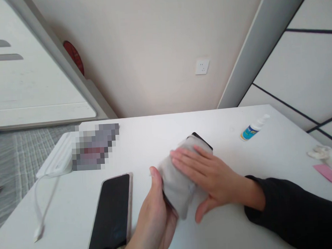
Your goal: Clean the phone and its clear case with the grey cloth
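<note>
Head view: your left hand [152, 218] is closed around the grey fabric pouch [177, 187] from below, thumb pressed against its near edge. Your right hand [210, 174] lies open across the top, fingers spread flat on the cloth. A dark flat object [200, 138], possibly a phone, shows at the pouch's far corner. The pouch is held close to the white table [199, 124], just beside a smartphone [111, 216] with a dark screen. Risk noted: if your left-hand grip loosens, the dark flat object could slide out and strike that screen.
</note>
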A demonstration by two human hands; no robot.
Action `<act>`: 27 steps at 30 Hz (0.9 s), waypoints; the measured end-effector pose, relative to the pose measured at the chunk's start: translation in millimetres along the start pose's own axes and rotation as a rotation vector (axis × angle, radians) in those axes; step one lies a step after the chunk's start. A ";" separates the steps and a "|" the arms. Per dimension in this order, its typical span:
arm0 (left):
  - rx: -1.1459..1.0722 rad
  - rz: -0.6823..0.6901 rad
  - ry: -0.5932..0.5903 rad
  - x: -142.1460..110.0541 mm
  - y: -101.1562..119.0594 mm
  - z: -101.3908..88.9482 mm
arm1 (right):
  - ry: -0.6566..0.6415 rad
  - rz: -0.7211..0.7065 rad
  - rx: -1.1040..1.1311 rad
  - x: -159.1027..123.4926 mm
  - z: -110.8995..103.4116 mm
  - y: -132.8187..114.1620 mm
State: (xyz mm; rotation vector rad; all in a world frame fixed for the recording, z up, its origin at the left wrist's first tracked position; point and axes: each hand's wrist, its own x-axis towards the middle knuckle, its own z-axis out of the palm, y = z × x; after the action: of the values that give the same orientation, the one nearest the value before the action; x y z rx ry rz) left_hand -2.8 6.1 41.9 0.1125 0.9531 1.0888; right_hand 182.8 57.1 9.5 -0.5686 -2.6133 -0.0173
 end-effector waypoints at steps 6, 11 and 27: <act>0.199 0.060 -0.188 -5.2 3.9 -4.6 | 0.139 0.195 0.000 -7.8 3.7 27.9; 0.436 0.137 -0.294 -8.4 2.2 -21.9 | 0.238 0.162 0.003 -7.9 3.7 23.1; 2.120 1.183 -0.305 -15.9 2.5 -94.5 | 0.123 -0.366 -0.196 -23.4 -21.9 16.4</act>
State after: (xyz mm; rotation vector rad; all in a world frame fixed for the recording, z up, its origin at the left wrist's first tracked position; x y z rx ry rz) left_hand -72.9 -38.9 -5.4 2.7114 1.3587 0.4553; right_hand 217.8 60.6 17.4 -0.1392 -2.5724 -0.4143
